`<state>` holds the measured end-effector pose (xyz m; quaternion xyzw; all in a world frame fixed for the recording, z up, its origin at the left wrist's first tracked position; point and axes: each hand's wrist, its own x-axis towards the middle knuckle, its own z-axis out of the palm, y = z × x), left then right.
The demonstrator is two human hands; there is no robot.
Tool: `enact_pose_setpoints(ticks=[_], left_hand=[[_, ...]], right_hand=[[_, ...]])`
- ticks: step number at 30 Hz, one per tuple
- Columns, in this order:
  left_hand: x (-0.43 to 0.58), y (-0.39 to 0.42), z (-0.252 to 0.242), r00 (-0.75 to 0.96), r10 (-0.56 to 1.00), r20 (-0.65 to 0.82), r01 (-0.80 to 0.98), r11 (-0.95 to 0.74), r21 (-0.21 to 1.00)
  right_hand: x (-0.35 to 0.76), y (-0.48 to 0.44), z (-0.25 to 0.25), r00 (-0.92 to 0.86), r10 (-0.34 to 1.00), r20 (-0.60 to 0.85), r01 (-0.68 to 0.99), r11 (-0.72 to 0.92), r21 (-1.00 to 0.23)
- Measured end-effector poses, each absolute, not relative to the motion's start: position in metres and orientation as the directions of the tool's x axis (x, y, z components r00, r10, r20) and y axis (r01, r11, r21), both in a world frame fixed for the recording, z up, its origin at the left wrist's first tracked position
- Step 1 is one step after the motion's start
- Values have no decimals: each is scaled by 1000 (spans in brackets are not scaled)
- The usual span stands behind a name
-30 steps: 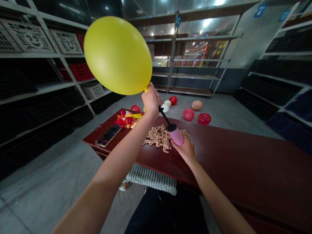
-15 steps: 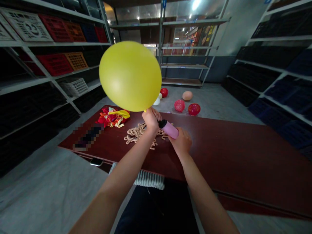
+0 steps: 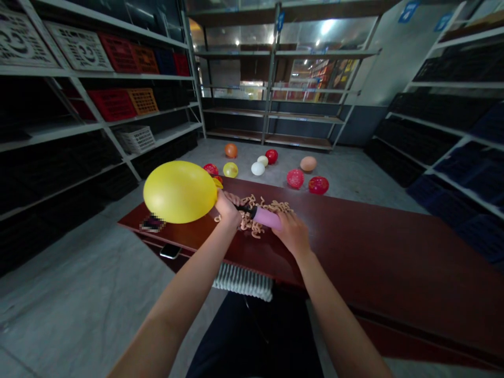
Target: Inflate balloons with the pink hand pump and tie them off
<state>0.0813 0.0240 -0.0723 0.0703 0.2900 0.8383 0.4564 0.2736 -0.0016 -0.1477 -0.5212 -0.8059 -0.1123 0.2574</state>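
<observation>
My left hand is closed around the neck of an inflated yellow balloon, which hangs out to the left over the table's end. My right hand grips a pink hand pump. The pump's black front end points left and reaches my left fingers; whether its tip sits inside the balloon's neck is hidden. Beneath both hands, beige curly pieces lie heaped on the dark red table. Behind the yellow balloon, only a bit of the pile of limp balloons shows.
Beyond the table, several small balloons lie on the floor, among them an orange one, a white one and a pink one. A phone juts out below the table's left front edge. Shelves with crates line the sides.
The yellow balloon has dropped from upright to lying sideways at the left, now covering most of the limp balloons. More of the pump's black end shows between my hands. The view has shifted slightly.
</observation>
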Motion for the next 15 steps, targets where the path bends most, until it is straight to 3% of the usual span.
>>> enact_pose_setpoints(ticks=[9, 15], left_hand=[[31, 13, -57, -583, 800, -144, -722, -427, 545], [28, 15, -29, -566, 824, 18, -669, -472, 573]], right_hand=[[310, -10, -143, -353, 814, 460, 922, 387, 24], [314, -16, -146, -253, 832, 494, 940, 333, -78]])
